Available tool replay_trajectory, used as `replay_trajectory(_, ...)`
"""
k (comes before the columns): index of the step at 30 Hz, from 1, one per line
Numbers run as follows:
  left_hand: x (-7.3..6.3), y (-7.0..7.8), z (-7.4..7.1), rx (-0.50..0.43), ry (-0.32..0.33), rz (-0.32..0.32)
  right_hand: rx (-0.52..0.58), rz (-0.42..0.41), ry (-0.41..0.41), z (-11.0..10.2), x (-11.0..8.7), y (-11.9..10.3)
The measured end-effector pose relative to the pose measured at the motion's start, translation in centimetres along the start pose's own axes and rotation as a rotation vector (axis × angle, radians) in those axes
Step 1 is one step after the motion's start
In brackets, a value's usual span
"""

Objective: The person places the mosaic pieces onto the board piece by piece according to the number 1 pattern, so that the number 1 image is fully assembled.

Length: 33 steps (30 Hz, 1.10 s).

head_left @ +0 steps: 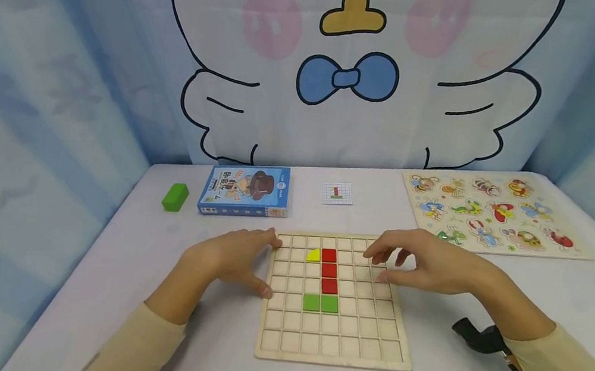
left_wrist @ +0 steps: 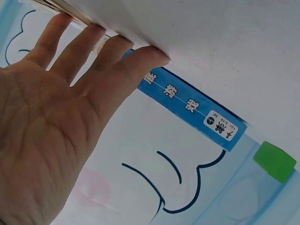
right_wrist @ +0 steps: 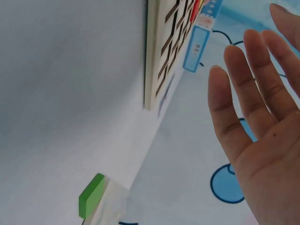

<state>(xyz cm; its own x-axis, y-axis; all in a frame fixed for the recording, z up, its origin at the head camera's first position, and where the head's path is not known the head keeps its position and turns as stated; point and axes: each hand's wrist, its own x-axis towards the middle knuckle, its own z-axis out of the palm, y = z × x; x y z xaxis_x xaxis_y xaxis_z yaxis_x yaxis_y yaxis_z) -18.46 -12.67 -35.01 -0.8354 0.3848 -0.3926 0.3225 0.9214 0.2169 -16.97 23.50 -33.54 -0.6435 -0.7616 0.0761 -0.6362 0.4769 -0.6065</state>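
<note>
A wooden grid board [head_left: 282, 339] lies on the table between both hands. Three red squares [head_left: 329, 270] form a column on it, with a yellow piece [head_left: 313, 256] left of the top one. Two green squares [head_left: 321, 303] sit side by side below the reds. My left hand [head_left: 228, 256] rests at the board's left edge, its thumb and fingers spread; in the left wrist view its fingers [left_wrist: 84, 51] stretch towards the board's edge. Over the upper right cells hovers my right hand [head_left: 424, 263], fingers slightly bent and nothing held; its palm shows in the right wrist view.
Behind the board lie a blue game box [head_left: 245, 189] and a small pattern card [head_left: 337, 193]. A green block [head_left: 175, 197] stands left of the box. An insect puzzle board [head_left: 494, 213] lies back right. Near the right forearm is a black curved object [head_left: 479, 337].
</note>
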Motion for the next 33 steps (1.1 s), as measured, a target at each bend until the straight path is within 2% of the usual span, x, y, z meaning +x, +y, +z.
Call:
replay_trajectory(9, -0.1, -0.1, 0.1, 0.006, 0.017, 0.024, -0.056, 0.093, 0.106, -1.3, -1.8, 1.0)
replay_trajectory(15, 0.0, -0.2, 0.1, 0.000, 0.019, 0.008, -0.117, 0.091, 0.164, -2.3, -2.9, 1.4)
replay_trajectory(23, -0.2, -0.2, 0.0, 0.008, 0.019, 0.016, -0.183, 0.088, 0.207, -2.9, -4.0, 2.8)
replay_trajectory(33, -0.3, -0.1, -0.1, -0.006, 0.015, 0.018, -0.170, 0.150, 0.236, -3.3, -5.0, 4.0)
